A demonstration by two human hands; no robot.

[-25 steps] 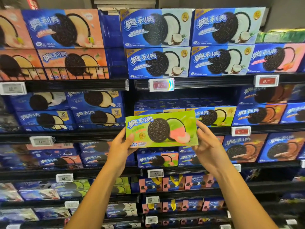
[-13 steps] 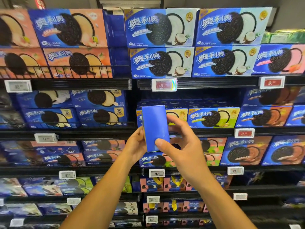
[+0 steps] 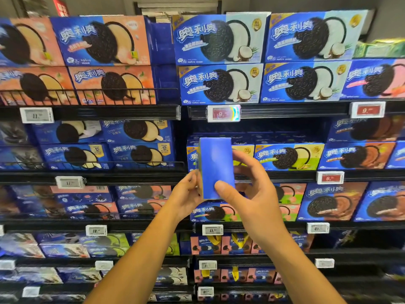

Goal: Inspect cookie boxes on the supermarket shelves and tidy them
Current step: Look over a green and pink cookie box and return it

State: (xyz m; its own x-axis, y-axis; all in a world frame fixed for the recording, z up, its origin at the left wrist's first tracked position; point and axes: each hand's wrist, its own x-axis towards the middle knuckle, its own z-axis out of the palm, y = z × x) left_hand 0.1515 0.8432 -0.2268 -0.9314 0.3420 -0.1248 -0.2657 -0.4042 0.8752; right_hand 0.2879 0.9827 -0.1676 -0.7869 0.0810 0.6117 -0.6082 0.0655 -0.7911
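A cookie box [image 3: 215, 165], its plain blue end turned toward the camera, is held upright in front of the supermarket shelves [image 3: 131, 174]. The left hand [image 3: 189, 194] grips its left edge; the right hand [image 3: 252, 191] grasps it with the thumb across the blue face and fingers curled behind. Behind it, rows of boxes [image 3: 287, 157] sit above price tags [image 3: 329, 177].

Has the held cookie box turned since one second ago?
Yes. The cookie box showed its green front then; now its blue end faces the camera, upright, below the price tag.
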